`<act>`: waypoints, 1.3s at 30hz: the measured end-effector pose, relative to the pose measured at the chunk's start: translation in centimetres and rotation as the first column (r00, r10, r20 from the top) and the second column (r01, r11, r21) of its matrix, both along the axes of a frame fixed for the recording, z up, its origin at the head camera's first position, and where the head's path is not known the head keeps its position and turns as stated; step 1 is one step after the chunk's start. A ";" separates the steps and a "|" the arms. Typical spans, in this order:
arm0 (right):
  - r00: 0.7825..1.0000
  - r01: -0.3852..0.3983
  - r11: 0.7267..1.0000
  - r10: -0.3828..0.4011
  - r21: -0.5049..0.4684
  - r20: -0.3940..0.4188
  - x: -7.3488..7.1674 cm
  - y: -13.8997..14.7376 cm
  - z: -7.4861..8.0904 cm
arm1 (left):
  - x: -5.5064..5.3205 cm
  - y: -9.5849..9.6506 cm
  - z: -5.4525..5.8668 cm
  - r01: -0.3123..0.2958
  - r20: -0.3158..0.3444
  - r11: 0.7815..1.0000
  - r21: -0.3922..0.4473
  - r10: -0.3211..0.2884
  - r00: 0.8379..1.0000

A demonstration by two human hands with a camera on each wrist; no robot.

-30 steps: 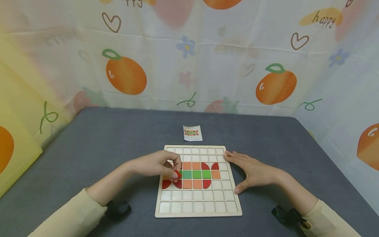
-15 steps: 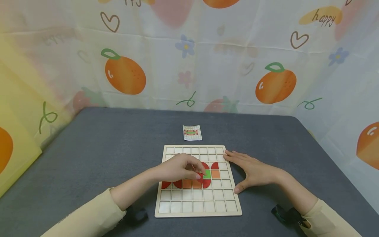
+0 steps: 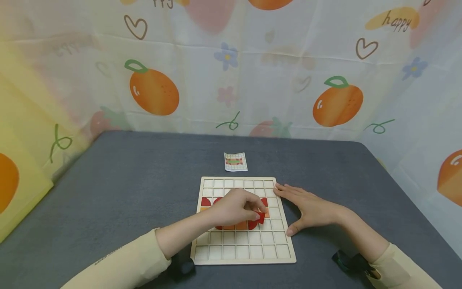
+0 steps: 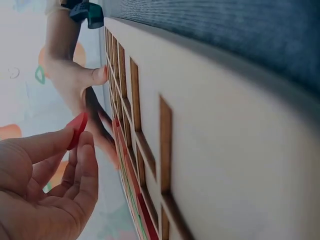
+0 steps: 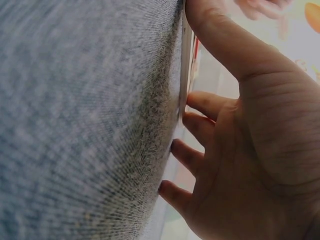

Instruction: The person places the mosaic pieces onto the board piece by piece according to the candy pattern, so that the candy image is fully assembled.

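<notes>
My left hand (image 3: 238,206) pinches a small red tile (image 3: 261,218) between thumb and fingertips, over the right part of a pale wooden grid board (image 3: 249,263). In the left wrist view the red tile (image 4: 77,131) stands on edge in the pinch, apart from the board. Red curved pieces (image 3: 206,202) and orange squares lie in the middle rows, partly hidden under the left hand. My right hand (image 3: 310,208) spreads along the board's right edge, thumb near the lower part and fingertips at the upper corner. Its fingers are extended, as the right wrist view shows.
Behind the board lies a small printed card (image 3: 236,162) with a coloured grid pattern. A dark grey tabletop (image 3: 144,168) surrounds the board. A fruit-print curtain (image 3: 202,88) hangs at the back and sides.
My left hand has moved rightward across the board with the red tile, from its left side to near the right columns. The right hand has stayed at the board's edge.
</notes>
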State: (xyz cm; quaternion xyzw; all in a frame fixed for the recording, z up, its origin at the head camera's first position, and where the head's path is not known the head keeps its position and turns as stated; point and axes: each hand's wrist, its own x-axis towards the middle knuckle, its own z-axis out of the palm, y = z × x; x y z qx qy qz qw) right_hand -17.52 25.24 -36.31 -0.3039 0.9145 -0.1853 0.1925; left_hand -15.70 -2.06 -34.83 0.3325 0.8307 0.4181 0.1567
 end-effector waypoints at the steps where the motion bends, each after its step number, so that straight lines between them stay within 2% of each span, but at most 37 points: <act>1: 1.000 0.000 1.000 0.000 0.000 -0.001 0.0 0.0 0.0 | 0.1 0.0 0.0 -0.007 0.002 1.000 -0.004 0.007 1.000; 6: 1.000 -0.002 1.000 0.002 -0.005 0.003 0.0 0.0 0.0 | 0.4 -0.1 0.6 -0.015 0.001 0.999 -0.039 0.016 1.000; 10: 1.000 0.004 1.000 -0.004 -0.005 0.002 0.0 0.1 0.1 | 0.3 0.2 1.4 -0.023 -0.012 0.998 -0.067 0.022 1.000; 14: 1.000 0.006 1.000 -0.006 -0.007 -0.005 -0.1 0.1 0.1 | 0.0 1.0 1.8 -0.061 0.018 0.997 -0.046 0.062 0.998; 19: 1.000 -0.003 1.000 0.003 -0.014 -0.014 -0.1 0.1 0.0 | 0.0 2.4 0.8 -0.134 0.076 0.991 -0.012 0.135 0.988; 25: 1.000 -0.011 1.000 0.011 -0.018 -0.024 0.0 0.1 -0.1 | 0.6 3.0 -0.8 -0.170 0.068 0.985 -0.040 0.172 0.983; 34: 1.000 -0.014 1.000 0.014 -0.022 -0.025 0.0 0.1 -0.1 | 0.9 2.8 -0.8 -0.167 0.009 0.984 -0.064 0.168 0.986; 39: 1.000 -0.011 1.000 0.011 -0.018 -0.021 0.0 0.1 -0.1 | 0.8 2.6 -0.9 -0.168 0.020 0.983 -0.076 0.170 0.985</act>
